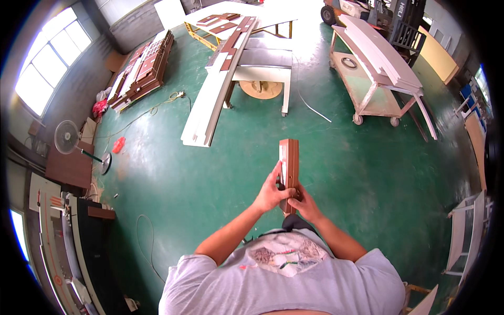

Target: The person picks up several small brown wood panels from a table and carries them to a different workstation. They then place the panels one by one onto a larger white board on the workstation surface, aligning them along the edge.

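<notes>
Both hands clasp a brown wooden panel (289,163), held upright in front of the person's chest: the left hand (271,193) wraps its lower edge, the right hand (304,206) grips from below. The step looks like carrying or checking it; any next move calls for a steady two-handed hold. Beyond the panel lie the green floor (220,168), a white workbench (262,65), a cart (373,84) and stacked brown boards (144,71).

Bright daylight from blown-out windows (50,60) at left, glare across glossy green floor (220,173), sharp centre, bent edges, black fisheye rim.
</notes>
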